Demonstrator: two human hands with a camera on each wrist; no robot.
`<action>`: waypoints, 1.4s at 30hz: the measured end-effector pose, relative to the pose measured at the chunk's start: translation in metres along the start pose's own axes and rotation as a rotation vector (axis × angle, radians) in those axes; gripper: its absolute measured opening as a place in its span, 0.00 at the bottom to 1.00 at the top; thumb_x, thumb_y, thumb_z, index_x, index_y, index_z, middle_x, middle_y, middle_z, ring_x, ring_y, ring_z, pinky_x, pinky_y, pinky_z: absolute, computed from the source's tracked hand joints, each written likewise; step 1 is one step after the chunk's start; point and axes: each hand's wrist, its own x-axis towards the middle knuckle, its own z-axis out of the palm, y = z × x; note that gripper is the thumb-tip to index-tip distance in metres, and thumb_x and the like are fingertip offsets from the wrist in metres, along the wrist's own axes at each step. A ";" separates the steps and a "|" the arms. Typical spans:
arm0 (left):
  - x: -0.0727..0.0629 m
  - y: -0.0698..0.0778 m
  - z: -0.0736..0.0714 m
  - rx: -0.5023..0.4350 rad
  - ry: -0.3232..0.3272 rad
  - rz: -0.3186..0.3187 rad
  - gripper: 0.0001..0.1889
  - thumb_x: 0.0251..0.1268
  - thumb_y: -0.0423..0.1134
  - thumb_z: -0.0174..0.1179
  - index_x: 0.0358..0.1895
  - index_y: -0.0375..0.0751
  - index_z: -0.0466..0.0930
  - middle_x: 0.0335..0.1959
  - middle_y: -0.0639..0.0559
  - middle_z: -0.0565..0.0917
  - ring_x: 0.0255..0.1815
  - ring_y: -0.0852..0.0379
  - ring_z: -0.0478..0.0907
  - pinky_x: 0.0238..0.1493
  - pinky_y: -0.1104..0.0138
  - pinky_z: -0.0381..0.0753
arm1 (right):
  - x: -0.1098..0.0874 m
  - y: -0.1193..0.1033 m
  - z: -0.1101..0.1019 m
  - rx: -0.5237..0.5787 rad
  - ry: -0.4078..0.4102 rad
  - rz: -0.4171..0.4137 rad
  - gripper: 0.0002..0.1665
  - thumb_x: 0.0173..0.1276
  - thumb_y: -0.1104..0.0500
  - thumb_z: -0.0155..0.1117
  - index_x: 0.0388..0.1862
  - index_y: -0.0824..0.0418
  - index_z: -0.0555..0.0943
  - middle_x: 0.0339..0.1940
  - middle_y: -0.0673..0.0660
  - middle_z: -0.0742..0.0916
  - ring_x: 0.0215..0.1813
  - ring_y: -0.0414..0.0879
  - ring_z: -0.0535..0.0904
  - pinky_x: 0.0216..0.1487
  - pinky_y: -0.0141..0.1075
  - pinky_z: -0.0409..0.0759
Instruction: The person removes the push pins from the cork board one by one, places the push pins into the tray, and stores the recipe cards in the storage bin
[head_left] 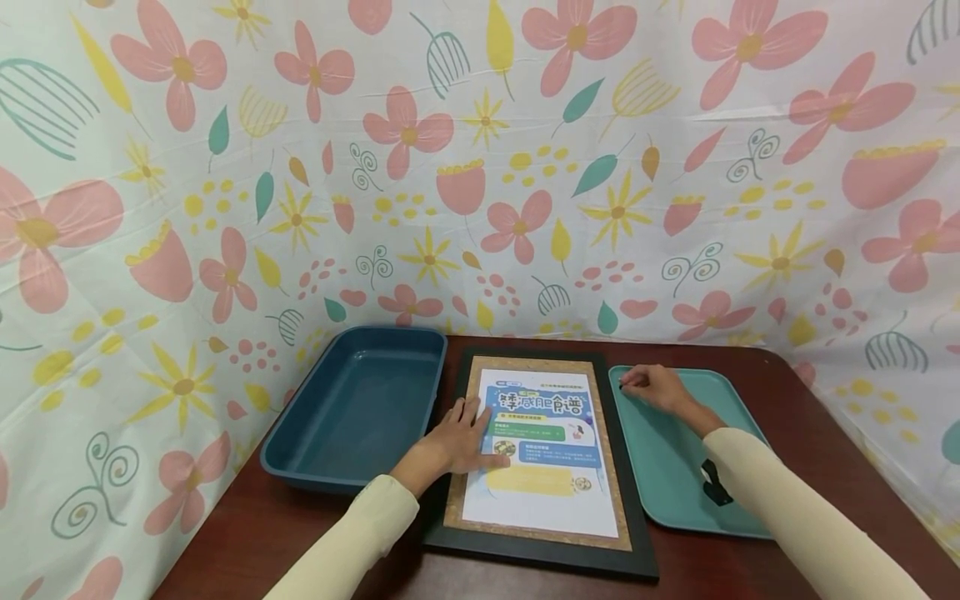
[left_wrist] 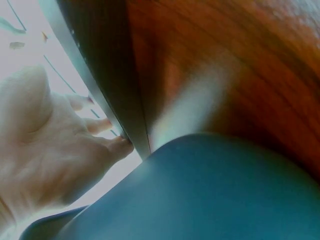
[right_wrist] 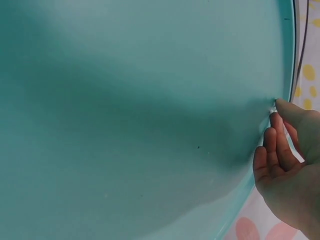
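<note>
Sleeves (head_left: pixel 352 542) reach in from the near edge of the table (head_left: pixel 240 533). Between them lies the board (head_left: pixel 540 557), black-framed with a cork face, bearing a printed sheet (head_left: pixel 543 517) flat on the cork. Left hand (head_left: pixel 453 442) rests across the board's left side, fingers spread and gripping nothing, thumb on the sheet, probably to keep it from shifting. Beside the board on that side stands the bin (head_left: pixel 356 417), its floor in sight. To the right is the tray (head_left: pixel 675 475), within easy reach of the other hand; a few dark specks show on it in the right wrist view. At its far left corner the right hand (head_left: pixel 660 390) has thumb and fingertip nearly closed on a tiny thing (right_wrist: pixel 273 107), too small to identify; a fingertip pinch seems to suit its size. Flowered cloth (head_left: pixel 525 275) hangs behind.
</note>
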 end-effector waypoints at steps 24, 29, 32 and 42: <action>0.001 -0.001 0.000 -0.009 -0.002 0.002 0.55 0.68 0.78 0.49 0.86 0.46 0.46 0.86 0.42 0.44 0.86 0.38 0.41 0.81 0.50 0.52 | 0.003 -0.014 0.001 -0.033 -0.019 -0.026 0.11 0.67 0.66 0.74 0.45 0.72 0.88 0.39 0.66 0.91 0.41 0.59 0.88 0.40 0.49 0.87; 0.002 -0.001 0.001 -0.009 0.002 0.006 0.54 0.68 0.78 0.48 0.86 0.46 0.46 0.86 0.42 0.44 0.86 0.38 0.41 0.81 0.50 0.52 | 0.004 -0.017 0.003 -0.041 -0.019 -0.015 0.11 0.67 0.64 0.74 0.46 0.71 0.88 0.40 0.65 0.91 0.41 0.59 0.88 0.42 0.51 0.87; 0.001 -0.001 0.001 -0.018 -0.004 0.007 0.54 0.68 0.78 0.48 0.86 0.46 0.45 0.86 0.42 0.43 0.86 0.38 0.40 0.82 0.50 0.52 | 0.003 -0.020 0.003 -0.038 -0.026 -0.033 0.12 0.67 0.64 0.74 0.46 0.71 0.88 0.39 0.65 0.91 0.41 0.59 0.88 0.42 0.51 0.87; -0.001 0.000 -0.001 -0.035 -0.003 0.009 0.55 0.67 0.78 0.49 0.86 0.46 0.47 0.86 0.41 0.45 0.86 0.37 0.41 0.81 0.49 0.53 | 0.002 -0.033 0.007 -0.007 -0.072 -0.059 0.12 0.68 0.64 0.74 0.47 0.70 0.88 0.38 0.62 0.91 0.40 0.55 0.88 0.42 0.48 0.87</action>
